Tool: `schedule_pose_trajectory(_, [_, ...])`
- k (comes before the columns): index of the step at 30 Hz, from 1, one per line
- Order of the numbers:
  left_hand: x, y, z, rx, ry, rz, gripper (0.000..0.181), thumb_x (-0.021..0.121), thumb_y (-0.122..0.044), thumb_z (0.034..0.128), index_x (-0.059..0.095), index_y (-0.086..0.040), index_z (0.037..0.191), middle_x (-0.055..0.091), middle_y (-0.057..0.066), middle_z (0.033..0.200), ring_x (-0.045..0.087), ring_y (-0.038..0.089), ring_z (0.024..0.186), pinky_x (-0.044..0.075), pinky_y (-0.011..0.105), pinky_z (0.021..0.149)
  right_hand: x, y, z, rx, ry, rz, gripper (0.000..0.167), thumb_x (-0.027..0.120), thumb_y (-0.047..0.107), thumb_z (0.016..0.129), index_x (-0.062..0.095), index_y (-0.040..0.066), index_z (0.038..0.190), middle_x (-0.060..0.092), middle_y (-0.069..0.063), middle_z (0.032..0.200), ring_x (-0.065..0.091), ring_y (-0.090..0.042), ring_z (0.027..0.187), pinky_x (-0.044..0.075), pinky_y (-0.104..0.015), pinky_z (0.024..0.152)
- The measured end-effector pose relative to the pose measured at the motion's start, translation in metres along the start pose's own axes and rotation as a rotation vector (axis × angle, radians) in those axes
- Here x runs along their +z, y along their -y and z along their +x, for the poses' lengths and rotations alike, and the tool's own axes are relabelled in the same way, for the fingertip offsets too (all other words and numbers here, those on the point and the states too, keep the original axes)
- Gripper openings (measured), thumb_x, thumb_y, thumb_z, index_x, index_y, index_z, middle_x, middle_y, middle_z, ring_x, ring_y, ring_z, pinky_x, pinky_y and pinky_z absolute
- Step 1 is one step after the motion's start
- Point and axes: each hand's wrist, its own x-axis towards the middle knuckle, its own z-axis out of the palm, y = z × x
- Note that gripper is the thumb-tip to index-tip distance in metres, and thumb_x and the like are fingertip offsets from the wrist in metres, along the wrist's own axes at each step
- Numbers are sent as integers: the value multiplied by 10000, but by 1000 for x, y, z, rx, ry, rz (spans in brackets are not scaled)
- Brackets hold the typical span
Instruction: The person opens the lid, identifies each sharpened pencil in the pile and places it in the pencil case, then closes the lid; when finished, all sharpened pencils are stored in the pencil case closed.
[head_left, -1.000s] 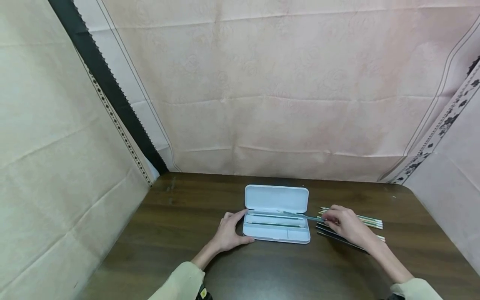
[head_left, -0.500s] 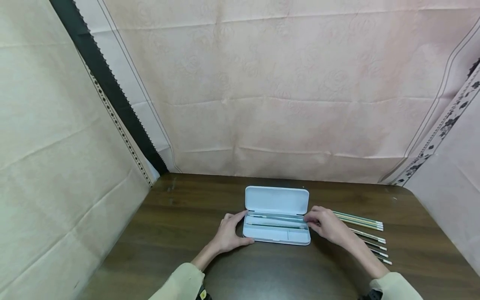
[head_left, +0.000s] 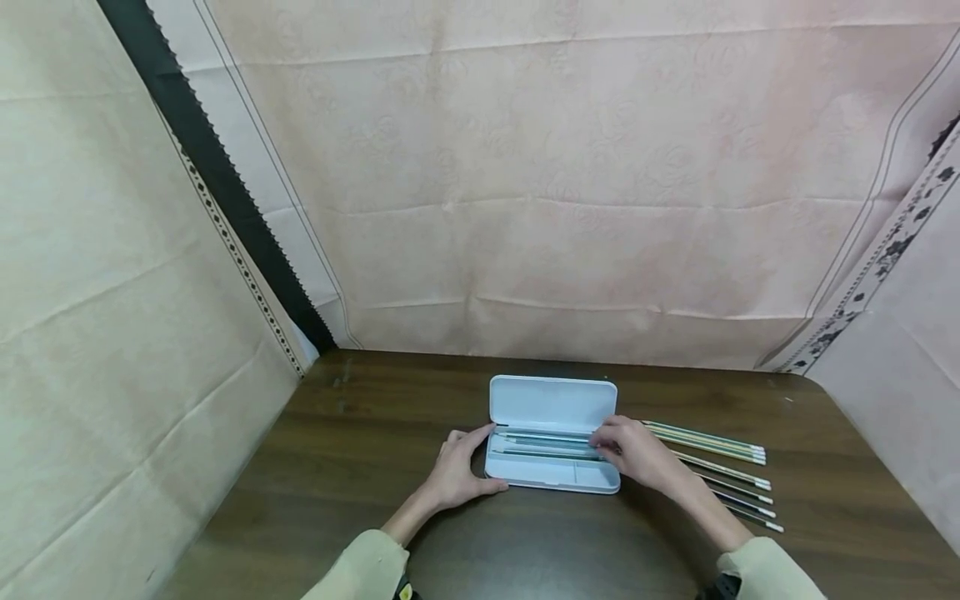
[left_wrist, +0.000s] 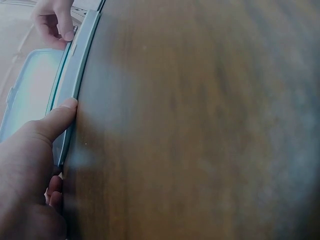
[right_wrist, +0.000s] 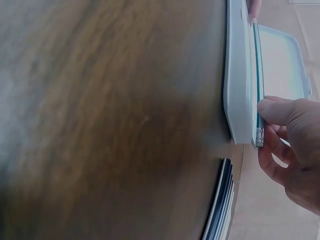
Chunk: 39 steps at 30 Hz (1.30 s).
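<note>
A light blue pencil case (head_left: 528, 472) lies on the table with its lid (head_left: 552, 401) raised at the back and several pencils in its tray. My left hand (head_left: 459, 468) holds the case's left end, thumb at the front edge and fingers toward the back. With my right hand (head_left: 633, 450) I pinch a teal pencil (right_wrist: 258, 65) near its eraser end, over the right part of the tray. In the right wrist view the pencil runs along the case's length. The right hand covers part of the tray in the head view.
To the right of the case, a group of green and yellowish pencils (head_left: 712, 443) lies on the brown table (head_left: 540, 542). Darker pencils (head_left: 738, 498) are spread in front of them. Pale cloth (head_left: 570, 183) hangs behind the table and at both sides.
My right hand has brought the pencil leftward from beside the loose pencils to over the tray. The pencil now lies in line with the case. My left hand stays in place.
</note>
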Motion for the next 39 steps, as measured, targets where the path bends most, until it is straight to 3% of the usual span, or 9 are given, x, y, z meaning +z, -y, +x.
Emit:
schedule_pose_trajectory(26, [1,0,1,3,9,-14,907,844,-470,776,448,-119,1513,514,41,1450,418,221,1107,382,431,884,11,5,7,-2,-4,29,155,815,-9,806,778,98,912,643,30,866,584,-114,765,547,-311,699])
schedule_pose_trajectory(32, [0,1,0,2,9,-14,907,840,-474,780,443,-122,1516,509,36,1455,419,227,1121,385,444,898,-4,-4,-2,41,-34,39,170,809,-27,803,772,69,939,651,19,885,585,-102,757,544,-304,684])
schedule_pose_trajectory(39, [-1,2,-1,-1,11,-17,906,840,-469,781,442,-117,1515,513,50,1448,414,234,1120,385,445,892,-36,-32,-37,84,-120,-11,197,792,-82,784,752,65,910,634,51,843,550,-56,718,508,-294,617])
